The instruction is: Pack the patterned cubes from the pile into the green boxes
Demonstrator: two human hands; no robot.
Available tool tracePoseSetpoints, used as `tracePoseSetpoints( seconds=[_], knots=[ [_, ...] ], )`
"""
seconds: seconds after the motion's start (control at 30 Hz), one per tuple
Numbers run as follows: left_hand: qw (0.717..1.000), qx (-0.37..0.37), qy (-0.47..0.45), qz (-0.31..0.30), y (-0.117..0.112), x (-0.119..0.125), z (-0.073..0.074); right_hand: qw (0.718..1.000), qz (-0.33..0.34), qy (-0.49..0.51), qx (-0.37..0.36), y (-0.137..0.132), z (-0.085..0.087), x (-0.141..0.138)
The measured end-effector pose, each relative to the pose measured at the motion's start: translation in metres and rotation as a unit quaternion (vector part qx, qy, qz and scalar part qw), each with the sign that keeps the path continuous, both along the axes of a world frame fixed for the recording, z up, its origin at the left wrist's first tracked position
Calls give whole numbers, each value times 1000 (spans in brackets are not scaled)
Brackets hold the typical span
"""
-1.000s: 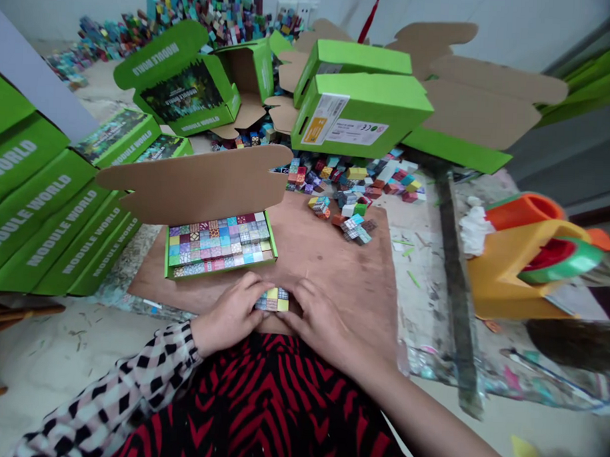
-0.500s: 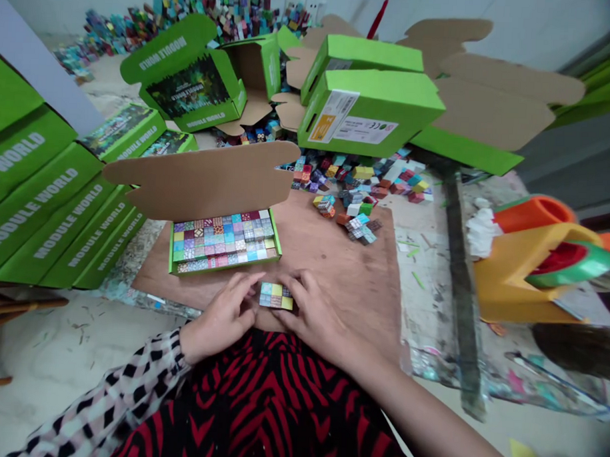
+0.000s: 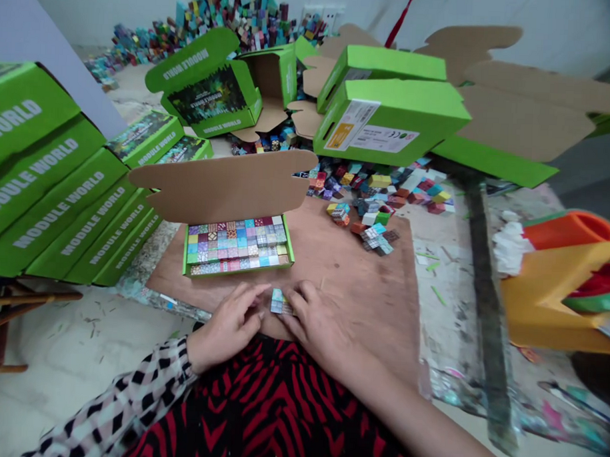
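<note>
Small patterned cubes (image 3: pixel 277 301), pressed together in a little block, lie at the front of the brown board (image 3: pixel 343 283). My right hand (image 3: pixel 314 319) is closed on them from the right, and its fingers cover part of the block. Just left of the cubes is my left hand (image 3: pixel 231 322), its thumb and fingers apart with nothing between them. Beyond both hands an open green box (image 3: pixel 238 271) holds rows of patterned cubes (image 3: pixel 234 243). Its brown cardboard lid (image 3: pixel 224 186) stands raised behind it.
Green boxes (image 3: pixel 60 200) are stacked at the left, and two more (image 3: pixel 388 125) stand at the back. Loose cubes (image 3: pixel 377 238) lie on the board's far right. A yellow tape dispenser (image 3: pixel 547 310) sits at the right, past a dark strip (image 3: pixel 487 315).
My right fingers have come further over the cubes, hiding more of them. My left hand stays close beside them. The whole view has shifted slightly as the head moved.
</note>
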State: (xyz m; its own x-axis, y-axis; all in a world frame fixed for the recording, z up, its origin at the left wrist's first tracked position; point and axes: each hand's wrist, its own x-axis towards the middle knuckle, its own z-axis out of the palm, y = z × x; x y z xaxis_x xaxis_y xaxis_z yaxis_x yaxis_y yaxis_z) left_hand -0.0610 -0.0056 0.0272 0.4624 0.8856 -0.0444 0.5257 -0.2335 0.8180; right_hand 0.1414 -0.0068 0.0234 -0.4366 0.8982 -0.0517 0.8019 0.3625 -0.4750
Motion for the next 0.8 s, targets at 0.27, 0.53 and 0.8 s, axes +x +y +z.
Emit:
tracePoseSetpoints(
  seconds=[0.27, 0.53, 0.8],
  knots=[
    [998, 63, 9, -5, 4, -10, 15, 999, 6, -3, -35, 8, 12, 0],
    [967, 239, 76, 42, 38, -20, 32, 993, 31, 116, -15, 49, 43, 7],
    [918, 263, 294, 29, 71, -12, 25, 983, 83, -150, 63, 92, 80, -22]
  ],
)
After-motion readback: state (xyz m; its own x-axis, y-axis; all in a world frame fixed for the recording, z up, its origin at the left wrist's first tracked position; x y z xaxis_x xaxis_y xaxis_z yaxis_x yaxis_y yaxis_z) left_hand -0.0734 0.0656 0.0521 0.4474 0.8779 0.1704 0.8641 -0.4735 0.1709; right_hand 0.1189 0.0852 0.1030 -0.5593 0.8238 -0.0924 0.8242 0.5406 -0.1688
